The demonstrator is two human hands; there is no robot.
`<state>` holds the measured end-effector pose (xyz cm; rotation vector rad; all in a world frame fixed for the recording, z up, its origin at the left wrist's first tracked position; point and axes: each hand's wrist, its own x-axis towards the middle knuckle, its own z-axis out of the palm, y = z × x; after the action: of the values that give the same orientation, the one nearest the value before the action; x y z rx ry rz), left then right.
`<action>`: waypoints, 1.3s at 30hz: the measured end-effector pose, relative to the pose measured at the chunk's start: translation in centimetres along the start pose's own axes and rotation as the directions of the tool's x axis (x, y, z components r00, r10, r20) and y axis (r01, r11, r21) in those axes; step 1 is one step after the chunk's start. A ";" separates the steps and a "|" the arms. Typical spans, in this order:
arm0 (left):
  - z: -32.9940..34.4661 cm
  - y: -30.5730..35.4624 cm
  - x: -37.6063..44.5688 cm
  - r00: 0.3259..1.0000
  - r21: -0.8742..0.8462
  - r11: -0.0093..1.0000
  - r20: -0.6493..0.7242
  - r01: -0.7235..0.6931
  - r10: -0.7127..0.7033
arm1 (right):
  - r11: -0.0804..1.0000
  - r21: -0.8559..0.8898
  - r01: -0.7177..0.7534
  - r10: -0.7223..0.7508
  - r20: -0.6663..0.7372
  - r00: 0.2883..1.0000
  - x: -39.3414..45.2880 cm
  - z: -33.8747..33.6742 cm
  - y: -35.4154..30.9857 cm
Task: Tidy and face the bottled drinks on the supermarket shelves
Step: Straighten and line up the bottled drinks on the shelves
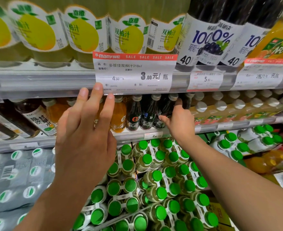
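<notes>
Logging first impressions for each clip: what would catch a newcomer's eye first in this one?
Most likely the left hand, large in the foreground, fingers spread and reaching up to the lower edge of the red-topped sale tag on the upper shelf rail. Next, the right hand on the middle shelf, gripping a dark bottle in the row. Below, a mass of green-capped bottles fills the bottom centre.

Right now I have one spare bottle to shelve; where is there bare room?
Little: only the bare front lip of the white middle shelf, beside the slanted dark herbal-tea bottles. Crowded elsewhere: dark glass bottles by the right hand, green-capped bottles below.
</notes>
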<state>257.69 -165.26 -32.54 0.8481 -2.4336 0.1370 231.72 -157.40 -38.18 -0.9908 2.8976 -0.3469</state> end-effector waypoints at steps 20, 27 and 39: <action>-8.4 0.4 1.8 0.904 -0.319 0.934 0.427 0.163 -0.012 | 0.928 0.356 0.108 -0.246 0.368 0.897 -9.8 -10.3 3.6; -13.2 1.7 1.5 0.791 -0.299 0.941 0.609 0.156 0.062 | 0.912 0.289 0.292 -0.389 0.378 0.840 -13.0 -16.8 2.8; -21.3 4.8 1.4 0.747 -0.305 0.920 0.665 0.247 0.020 | 0.852 0.444 0.278 -0.461 0.383 0.800 -18.4 -24.1 3.5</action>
<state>263.91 -156.47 -13.45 0.9753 -2.8804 -0.7970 241.08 -138.86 -15.82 -1.3507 2.0808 -0.5492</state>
